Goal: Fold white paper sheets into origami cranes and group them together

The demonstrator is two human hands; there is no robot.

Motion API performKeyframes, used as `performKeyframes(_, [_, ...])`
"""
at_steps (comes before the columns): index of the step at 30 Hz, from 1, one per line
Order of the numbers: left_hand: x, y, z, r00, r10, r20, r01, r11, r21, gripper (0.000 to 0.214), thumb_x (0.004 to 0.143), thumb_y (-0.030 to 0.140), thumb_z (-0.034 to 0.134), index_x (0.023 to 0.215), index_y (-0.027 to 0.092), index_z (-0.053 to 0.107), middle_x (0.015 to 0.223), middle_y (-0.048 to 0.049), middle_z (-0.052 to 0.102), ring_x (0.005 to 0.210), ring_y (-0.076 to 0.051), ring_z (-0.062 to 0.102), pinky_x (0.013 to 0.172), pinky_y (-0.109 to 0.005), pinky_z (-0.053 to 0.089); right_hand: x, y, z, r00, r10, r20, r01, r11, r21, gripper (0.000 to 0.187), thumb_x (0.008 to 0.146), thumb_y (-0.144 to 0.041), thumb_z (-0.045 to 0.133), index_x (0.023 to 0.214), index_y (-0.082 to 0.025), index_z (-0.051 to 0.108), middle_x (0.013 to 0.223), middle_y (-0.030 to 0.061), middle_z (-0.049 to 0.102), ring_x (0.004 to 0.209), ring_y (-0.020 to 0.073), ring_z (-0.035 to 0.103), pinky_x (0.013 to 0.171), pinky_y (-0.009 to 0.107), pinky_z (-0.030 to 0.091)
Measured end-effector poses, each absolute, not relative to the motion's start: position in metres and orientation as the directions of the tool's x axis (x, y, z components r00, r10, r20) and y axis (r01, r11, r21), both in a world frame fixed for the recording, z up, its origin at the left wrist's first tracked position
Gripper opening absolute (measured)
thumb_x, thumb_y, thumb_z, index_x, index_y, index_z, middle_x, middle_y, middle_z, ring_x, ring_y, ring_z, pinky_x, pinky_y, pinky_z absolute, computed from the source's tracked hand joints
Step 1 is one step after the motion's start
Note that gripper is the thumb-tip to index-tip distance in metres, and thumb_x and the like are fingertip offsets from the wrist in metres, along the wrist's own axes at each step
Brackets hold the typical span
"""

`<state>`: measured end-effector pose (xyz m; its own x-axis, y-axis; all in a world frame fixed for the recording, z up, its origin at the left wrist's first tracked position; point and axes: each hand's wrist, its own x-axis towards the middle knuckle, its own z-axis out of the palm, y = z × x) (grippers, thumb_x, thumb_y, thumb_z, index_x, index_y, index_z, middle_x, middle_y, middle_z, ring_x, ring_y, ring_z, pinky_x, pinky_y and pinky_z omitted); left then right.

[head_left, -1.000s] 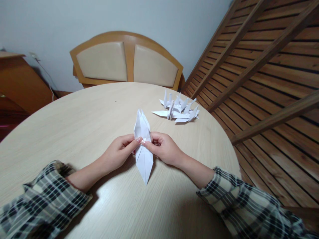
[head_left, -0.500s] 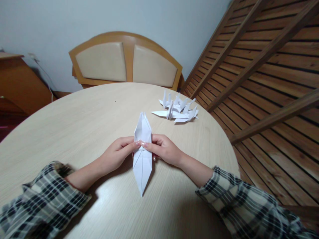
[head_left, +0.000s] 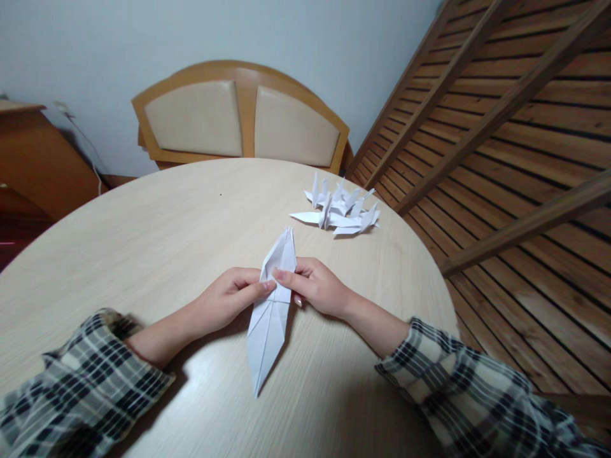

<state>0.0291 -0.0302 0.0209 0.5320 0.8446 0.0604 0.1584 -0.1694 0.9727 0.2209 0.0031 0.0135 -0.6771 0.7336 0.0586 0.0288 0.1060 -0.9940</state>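
A folded white sheet of paper (head_left: 268, 327), long and pointed at both ends, is held between my two hands over the table. It slants, its near tip to the left and its far end, split into narrow points, to the right. My left hand (head_left: 236, 292) pinches its left edge, thumb on top and fingers partly hidden underneath. On the opposite edge, my right hand (head_left: 317, 286) grips the paper with its thumb lying across the upper face. Creases fan out over the near half. Beyond, several finished white paper cranes (head_left: 341, 213) stand close together.
The round pale wooden table (head_left: 143, 235) fills most of the view. Behind it is a wooden headboard (head_left: 247, 114) with cream panels. A slatted wooden partition (head_left: 515, 159) rises along the right side, and a brown cabinet (head_left: 42, 159) stands at the left.
The folded paper has turned clockwise, its near tip moving left and toward me and its far end right. My left thumb has slid slightly lower on it. The cranes stay put.
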Motion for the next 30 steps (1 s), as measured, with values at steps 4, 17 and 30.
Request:
performKeyframes(4, [0.0304,-0.0294,0.0202,0.503,0.859,0.092,0.146,-0.19,0.971,0.036,0.092,0.045,0.055,0.077,0.018,0.072,0.072,-0.0037,0.069,0.065,-0.016,0.058,0.069,-0.028,0.051,0.2206,0.0029,0.0154,-0.669,0.742,0.052,0.02,0.088,-0.996,0.055,0.083,-0.07,0.062,0.063,-0.02,0.054,0.048,-0.0065,0.045,0.043,0.0075,0.041,0.041,0.021,0.029])
performKeyframes(17, [0.0314,-0.03,0.0229,0.41,0.909,0.077,0.234,-0.187,0.954,0.041,0.091,0.051,0.051,0.071,0.018,0.065,0.067,-0.0028,0.066,0.063,-0.016,0.055,0.062,-0.027,0.048,0.2224,0.0026,0.0119,-0.728,0.685,0.01,0.046,0.063,-0.997,0.048,0.085,-0.061,0.065,0.066,-0.018,0.056,0.051,-0.006,0.048,0.044,0.0072,0.041,0.041,0.021,0.029])
performKeyframes(30, [0.0327,-0.0325,0.0246,0.516,0.85,0.107,0.228,-0.257,0.939,0.037,0.094,0.039,0.047,0.066,0.018,0.059,0.059,0.0029,0.051,0.053,-0.011,0.041,0.052,-0.022,0.038,0.2239,0.0042,0.0087,-0.704,0.709,0.036,0.051,0.101,-0.994,0.052,0.084,-0.068,0.064,0.075,-0.017,0.059,0.058,-0.0047,0.051,0.049,0.0076,0.045,0.045,0.022,0.034])
